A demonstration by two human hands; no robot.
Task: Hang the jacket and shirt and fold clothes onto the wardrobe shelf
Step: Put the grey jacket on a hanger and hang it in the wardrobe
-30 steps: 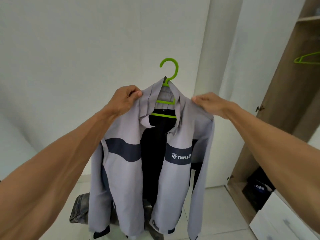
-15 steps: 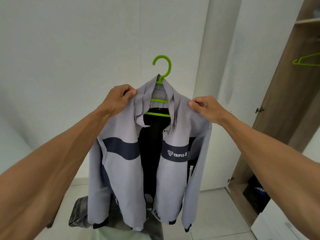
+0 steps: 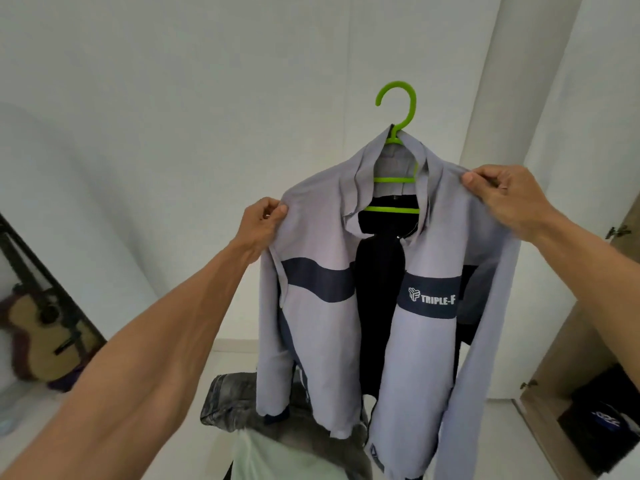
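Observation:
A light grey jacket (image 3: 318, 327) with a dark navy chest band and dark lining hangs open on a lime green hanger (image 3: 398, 109), held up in front of me against the white wall. My left hand (image 3: 261, 223) pinches the jacket's left shoulder. My right hand (image 3: 505, 195) pinches its right shoulder. The hanger's hook stands free above the collar, touching nothing. Grey denim clothes (image 3: 235, 403) lie in a heap below the jacket's hem, beside a pale green garment (image 3: 277, 455).
The wooden wardrobe (image 3: 568, 344) stands open at the right edge, with a dark bag (image 3: 602, 417) on its bottom shelf. An acoustic guitar (image 3: 38, 337) leans at the far left by a dark frame. White wall and pale floor lie behind.
My view has swung left, so the jacket now sits right of centre and the guitar has come into sight. Both hands have slid outward along the shoulders, spreading the jacket wider.

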